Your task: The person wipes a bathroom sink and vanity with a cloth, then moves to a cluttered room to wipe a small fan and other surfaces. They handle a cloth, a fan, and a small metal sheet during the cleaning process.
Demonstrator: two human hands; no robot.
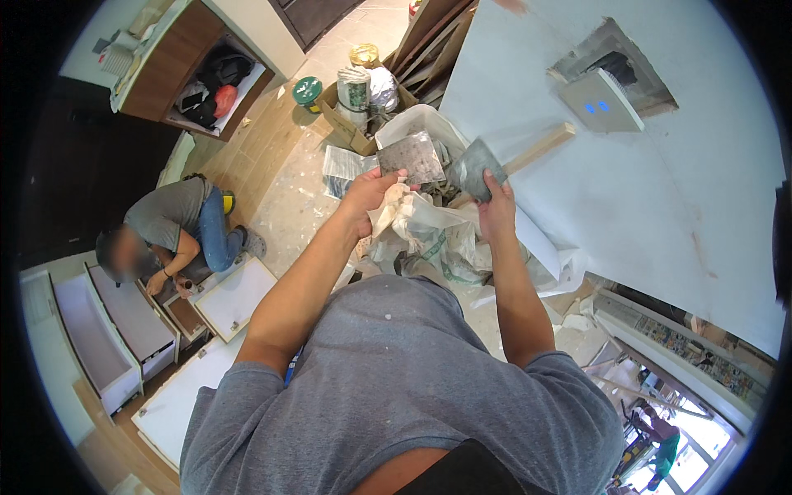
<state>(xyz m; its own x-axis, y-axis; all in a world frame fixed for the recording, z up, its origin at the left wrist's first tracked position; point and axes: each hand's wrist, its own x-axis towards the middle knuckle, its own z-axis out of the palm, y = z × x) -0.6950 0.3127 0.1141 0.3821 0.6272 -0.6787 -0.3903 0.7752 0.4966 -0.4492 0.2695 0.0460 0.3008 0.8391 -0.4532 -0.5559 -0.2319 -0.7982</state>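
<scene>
My left hand point(371, 194) pinches a thin square plate point(412, 158), brownish grey and speckled, by its near edge. Crumpled off-white cloth or plastic point(398, 206) hangs just under these fingers; I cannot tell whether they grip it too. In my right hand point(497, 206) is a flat grey plate point(472, 169), tilted, with the thumb on its face. A pale wooden stick point(540, 147) juts out beyond that hand; whether it joins the grey plate is hidden. Both plates are above a white bag point(433, 124) stuffed with grey scraps.
A wall switch point(598, 103) hangs out of its cut-out on the right. Beyond the bag stand a cardboard box point(342, 124), a green-lidded tub point(307, 91) and leaning boards point(429, 45). A person point(169, 219) crouches at the left by open drawers point(99, 330).
</scene>
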